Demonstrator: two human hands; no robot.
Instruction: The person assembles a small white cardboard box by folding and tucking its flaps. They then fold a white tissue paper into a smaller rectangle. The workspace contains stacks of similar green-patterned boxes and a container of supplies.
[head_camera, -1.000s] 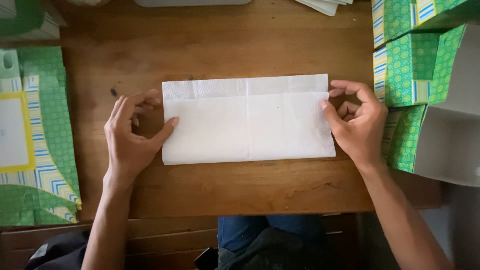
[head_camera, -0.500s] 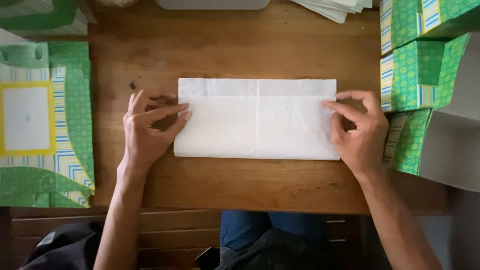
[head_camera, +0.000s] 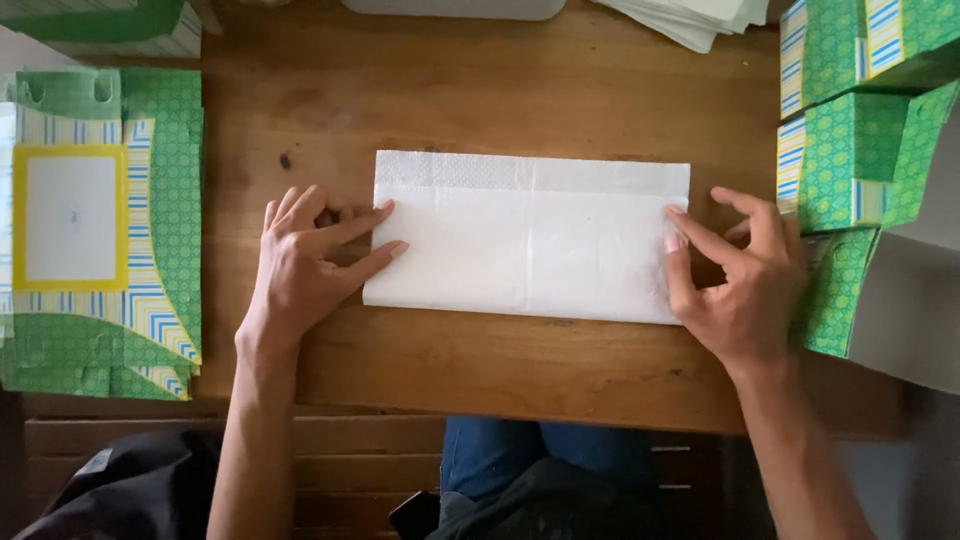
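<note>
A folded white paper napkin (head_camera: 530, 237) is being pinned flat at mid-tabletop (head_camera: 560, 90), apparently to keep its fold set. Its left edge is being pressed by the left hand (head_camera: 305, 265), its right edge by the right hand (head_camera: 745, 280); fingers spread, nothing clasped. Green patterned flattened cartons (head_camera: 100, 230) are lying left of the napkin, assembled green boxes (head_camera: 850, 160) right.

tissue (head_camera: 530, 240): plain white, dotted embossing along top strip
worktop (head_camera: 480, 90): brown wood grain, dark knot
flat carton (head_camera: 100, 230): green dotted, blue-yellow chevrons, yellow-framed white window
boxes (head_camera: 850, 160): green dotted, blue stripes
</note>
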